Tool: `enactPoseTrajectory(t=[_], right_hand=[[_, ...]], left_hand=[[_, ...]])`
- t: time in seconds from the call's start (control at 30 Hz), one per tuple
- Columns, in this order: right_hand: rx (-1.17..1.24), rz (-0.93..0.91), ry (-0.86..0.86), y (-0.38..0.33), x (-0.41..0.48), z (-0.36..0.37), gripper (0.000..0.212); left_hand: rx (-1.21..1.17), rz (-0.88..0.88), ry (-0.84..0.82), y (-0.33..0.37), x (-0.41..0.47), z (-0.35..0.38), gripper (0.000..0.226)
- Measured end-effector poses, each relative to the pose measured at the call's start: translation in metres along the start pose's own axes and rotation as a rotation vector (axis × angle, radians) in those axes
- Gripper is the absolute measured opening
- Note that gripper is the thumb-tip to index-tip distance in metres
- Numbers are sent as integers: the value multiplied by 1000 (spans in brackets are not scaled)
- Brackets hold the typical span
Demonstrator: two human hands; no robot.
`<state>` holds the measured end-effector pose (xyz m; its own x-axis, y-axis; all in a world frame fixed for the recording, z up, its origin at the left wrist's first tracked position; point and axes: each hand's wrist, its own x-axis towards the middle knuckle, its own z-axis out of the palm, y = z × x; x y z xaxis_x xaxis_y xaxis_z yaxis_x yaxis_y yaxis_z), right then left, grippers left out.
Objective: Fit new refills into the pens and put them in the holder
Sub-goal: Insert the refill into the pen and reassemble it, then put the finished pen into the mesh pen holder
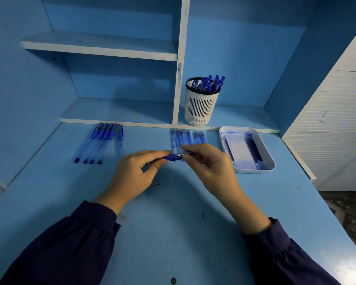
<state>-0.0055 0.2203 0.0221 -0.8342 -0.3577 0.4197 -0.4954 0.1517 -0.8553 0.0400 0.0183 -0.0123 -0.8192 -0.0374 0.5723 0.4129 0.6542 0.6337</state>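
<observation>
Pen (pixel 176 156): dark blue section showing, with a short clear stretch toward its right end; the rest is hidden by fingers. It is held above the table (pixel 173 233), mid-frame, between the two hands.

Left hand (pixel 135 175) pinches the pen's left end between thumb and curled fingers. Right hand (pixel 209 164) pinches the right end with thumb and fingertips.

Long axis is near horizontal, left to right, with the right end slightly higher. Cannot tell which end is the tip.

Just behind the pen, a row of clear tubes (pixel 182 137) stained blue lies on the table, long axes pointing away from the person. Farther left is a row of capped pens (pixel 103 140), slightly fanned. Right of the hands, a white tray (pixel 269 161) holds refills (pixel 243 151) laid lengthwise.

White slotted holder (pixel 200 108) stands upright on the low shelf (pixel 245 118), with blue pens in it leaning right.
</observation>
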Motion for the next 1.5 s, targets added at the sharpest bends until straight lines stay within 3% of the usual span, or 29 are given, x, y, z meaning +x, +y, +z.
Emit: enactPoseTrajectory(t=[0.13, 0.23, 0.37, 0.57, 0.67, 0.9, 1.0, 1.27, 1.5], right_hand=[[37, -98, 152, -11, 6, -16, 22], [50, -215, 347, -29, 19, -41, 21], [-63, -404, 581, -60, 49, -73, 17], [-257, -581, 734, -78, 123, -88, 8], [-365, -578, 672, -67, 159, -79, 10], [-745, -335, 250, -15, 200, -55, 11], [-825, -294, 179, 0, 194, -54, 20], [-559, -313, 353, 1, 127, -33, 14], [-242, 53, 41, 6, 75, 49, 19]], left_hand=[[98, 69, 22, 0, 9, 0, 38], [158, -78, 19, -11, 22, 1, 41], [379, -288, -197, -26, 43, 9, 54], [505, -329, -280, -25, 58, 18, 62], [478, -385, -310, -29, 58, 21, 52], [481, -372, -319, -33, 56, 19, 53], [481, -363, -298, -32, 55, 19, 53], [522, -254, -275, -25, 44, 12, 53], [584, -239, -136, -31, 32, -45, 53]])
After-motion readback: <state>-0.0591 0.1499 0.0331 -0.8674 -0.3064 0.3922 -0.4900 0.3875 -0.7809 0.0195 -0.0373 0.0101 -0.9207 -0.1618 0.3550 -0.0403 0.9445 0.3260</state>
